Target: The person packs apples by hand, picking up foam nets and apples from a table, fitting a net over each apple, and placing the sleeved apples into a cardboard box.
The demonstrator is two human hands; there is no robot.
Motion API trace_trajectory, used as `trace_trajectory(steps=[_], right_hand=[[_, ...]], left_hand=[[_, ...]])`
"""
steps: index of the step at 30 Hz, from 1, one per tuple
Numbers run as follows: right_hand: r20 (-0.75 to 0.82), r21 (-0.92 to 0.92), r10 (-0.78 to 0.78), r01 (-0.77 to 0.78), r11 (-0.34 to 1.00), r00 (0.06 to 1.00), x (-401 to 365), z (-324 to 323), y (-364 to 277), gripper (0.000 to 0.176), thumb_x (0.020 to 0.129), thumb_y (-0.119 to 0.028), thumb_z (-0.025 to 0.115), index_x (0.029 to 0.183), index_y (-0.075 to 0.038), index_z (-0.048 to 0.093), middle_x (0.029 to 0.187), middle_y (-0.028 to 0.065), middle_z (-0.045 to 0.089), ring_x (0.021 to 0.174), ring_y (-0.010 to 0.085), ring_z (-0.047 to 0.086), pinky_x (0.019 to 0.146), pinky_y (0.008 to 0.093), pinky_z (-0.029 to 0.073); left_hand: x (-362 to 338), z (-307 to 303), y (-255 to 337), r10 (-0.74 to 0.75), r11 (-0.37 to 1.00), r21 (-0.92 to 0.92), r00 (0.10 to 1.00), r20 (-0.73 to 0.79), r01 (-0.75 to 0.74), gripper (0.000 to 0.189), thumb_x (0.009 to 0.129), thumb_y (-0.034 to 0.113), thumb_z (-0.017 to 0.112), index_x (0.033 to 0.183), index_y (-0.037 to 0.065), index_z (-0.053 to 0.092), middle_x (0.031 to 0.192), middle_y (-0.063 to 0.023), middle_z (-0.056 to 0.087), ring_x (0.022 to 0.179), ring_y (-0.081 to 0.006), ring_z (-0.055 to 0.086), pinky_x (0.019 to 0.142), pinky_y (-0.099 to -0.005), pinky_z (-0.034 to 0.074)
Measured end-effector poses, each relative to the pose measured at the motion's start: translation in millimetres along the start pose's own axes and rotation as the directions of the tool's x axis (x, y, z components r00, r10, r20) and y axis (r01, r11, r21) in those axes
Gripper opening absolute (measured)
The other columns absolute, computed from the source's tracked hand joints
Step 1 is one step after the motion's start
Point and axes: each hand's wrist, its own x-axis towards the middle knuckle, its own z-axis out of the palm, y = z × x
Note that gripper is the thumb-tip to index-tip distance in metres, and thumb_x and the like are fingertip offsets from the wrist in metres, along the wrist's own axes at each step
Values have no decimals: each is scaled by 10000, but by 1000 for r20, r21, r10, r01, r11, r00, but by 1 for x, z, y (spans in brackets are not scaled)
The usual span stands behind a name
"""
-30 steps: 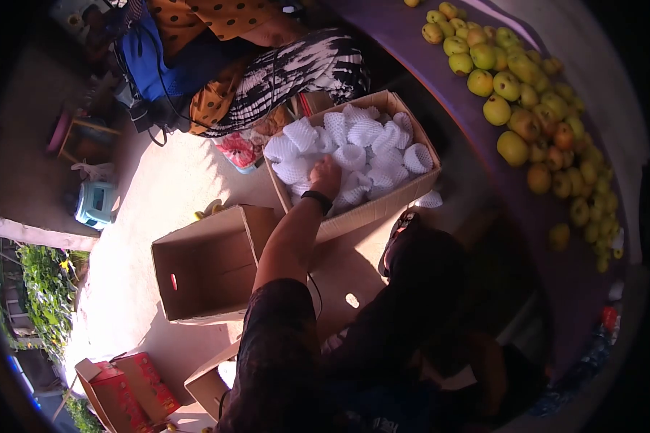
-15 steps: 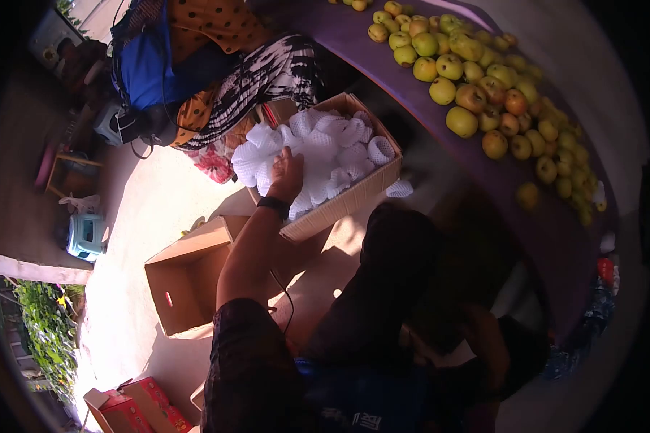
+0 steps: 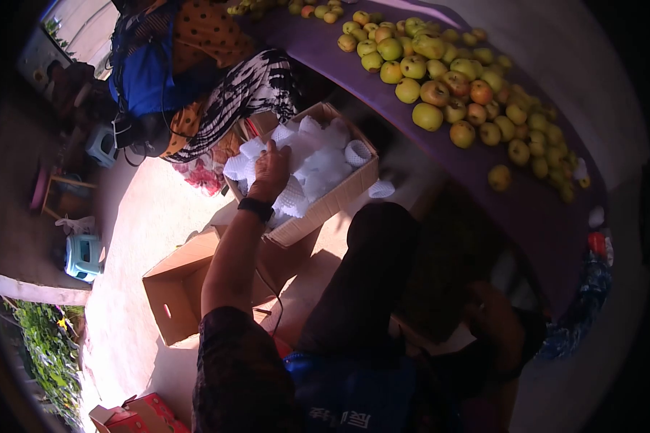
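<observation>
My left hand (image 3: 271, 173), with a dark band on its wrist, is in a cardboard box (image 3: 332, 211) full of white foam net sleeves (image 3: 321, 162). Its fingers are bent and closed on a foam net sleeve at the box's left side; the fingertips are partly hidden among the sleeves. Low in the dark shade at the right is my right hand (image 3: 484, 307), beside my knee and under the table edge. Its fingers are too dark to make out, and I cannot see whether it holds anything.
Many yellow-green apples (image 3: 455, 86) lie on a purple-covered table (image 3: 383, 83). An open cardboard box (image 3: 177, 289) stands on the floor, and a red carton (image 3: 148, 415) lies below it. A loose foam sleeve (image 3: 381, 189) is beside the full box. Another person (image 3: 217, 36) sits at the upper left.
My view has shifted, so the boxes and apples appear further left. My left hand stays among the foam sleeves, and some sleeves around it have shifted.
</observation>
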Motion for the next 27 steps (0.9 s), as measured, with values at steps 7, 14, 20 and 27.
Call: trace_trajectory(steps=[7, 14, 20, 27], right_hand=[[-120, -84, -124, 114, 990, 985, -2, -19, 10, 437, 810, -201, 614, 1203, -29, 528, 1150, 202, 559, 1057, 391, 545, 898, 443, 448], [-167, -114, -232, 215, 970, 958, 3, -32, 24, 419, 824, -198, 611, 1205, -50, 518, 1144, 198, 555, 1039, 389, 546, 890, 452, 443], [-290, -137, -364, 338, 931, 885, 3, -38, 27, 404, 832, -221, 630, 1187, -50, 540, 1134, 180, 576, 1050, 367, 559, 916, 425, 442], [-281, -102, -374, 360, 928, 884, 13, -23, 48, 452, 858, -323, 601, 1218, -59, 531, 1159, 152, 580, 1093, 325, 554, 947, 408, 427]], left_hand=[[0, -22, -2, 37, 999, -12, 997, -60, -38, 260, 791, 92, 604, 1048, 125, 591, 1102, -204, 503, 920, -386, 610, 751, -455, 526], [-6, -73, 14, 124, 991, -34, 984, -128, -130, 278, 754, 53, 616, 1022, 117, 580, 1087, -209, 493, 893, -386, 623, 739, -470, 532], [1, -120, 43, 268, 963, 75, 940, -209, -258, 234, 777, 55, 589, 1003, 111, 561, 1067, -204, 499, 866, -393, 623, 721, -470, 524], [14, -211, 134, 503, 864, 185, 787, -358, -468, 192, 755, 40, 610, 932, 99, 566, 999, -187, 519, 848, -401, 620, 674, -466, 529]])
